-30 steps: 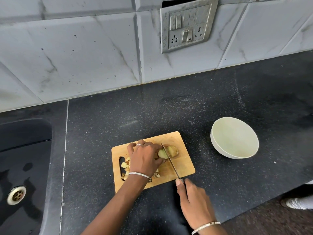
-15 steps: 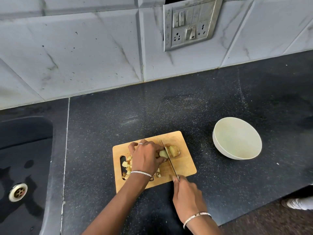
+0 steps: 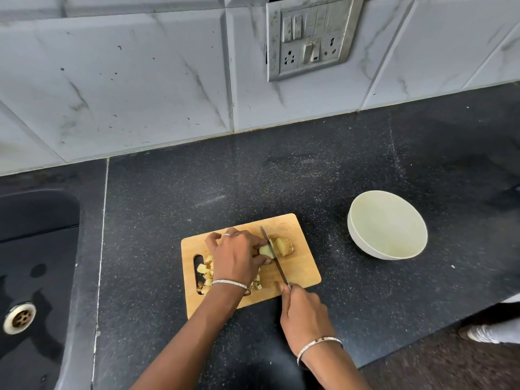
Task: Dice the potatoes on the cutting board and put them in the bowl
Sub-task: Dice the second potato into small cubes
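Potato (image 3: 266, 250) pinched under left hand (image 3: 236, 257) — grip of right hand (image 3: 305, 313) clamps knife (image 3: 278, 263) against it.

The left hand (image 3: 236, 260) curls fingers-down; the right hand (image 3: 305, 316) clenches.

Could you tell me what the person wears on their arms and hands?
Forearms bare, no sleeves in view. The left hand has a thin silver bangle at the wrist and a ring on one finger; the right hand wears a similar bangle.

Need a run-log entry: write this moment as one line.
phase: dicing; left hand: holds potato on cutting board; right hand: grips knife; bowl: empty; diced pieces: on board
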The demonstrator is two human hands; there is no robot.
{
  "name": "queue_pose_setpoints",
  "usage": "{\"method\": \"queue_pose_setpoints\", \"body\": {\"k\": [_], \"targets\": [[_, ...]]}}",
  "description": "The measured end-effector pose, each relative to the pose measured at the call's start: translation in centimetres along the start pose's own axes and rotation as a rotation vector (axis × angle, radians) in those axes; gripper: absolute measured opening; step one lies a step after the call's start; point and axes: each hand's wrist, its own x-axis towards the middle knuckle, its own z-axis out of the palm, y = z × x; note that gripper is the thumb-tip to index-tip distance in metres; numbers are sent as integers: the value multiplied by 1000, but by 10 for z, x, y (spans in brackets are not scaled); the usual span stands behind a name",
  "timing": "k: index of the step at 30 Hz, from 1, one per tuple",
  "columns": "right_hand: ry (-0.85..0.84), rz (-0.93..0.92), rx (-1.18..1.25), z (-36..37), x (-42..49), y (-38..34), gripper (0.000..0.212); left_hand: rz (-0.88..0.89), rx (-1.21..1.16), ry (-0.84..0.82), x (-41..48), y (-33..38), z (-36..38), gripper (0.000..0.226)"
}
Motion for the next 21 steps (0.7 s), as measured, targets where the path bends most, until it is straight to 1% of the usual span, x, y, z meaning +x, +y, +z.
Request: {"method": "queue_pose_setpoints", "body": {"k": [7,11,15,21], "targets": [[-6,15,-64,-8,-33,14,37,-26,-46,-10,0,0,-3,37],[17,17,-68,-13,-37,19,40,-10,-70,-2,0,-2,-4,39],[41,-40,-44,-10,-27,13,41,-8,7,18,-3,-2,-4,45],[28,-51,-32,-5,-18,7,40,-32,38,17,-6,-2,-4,38]]}}
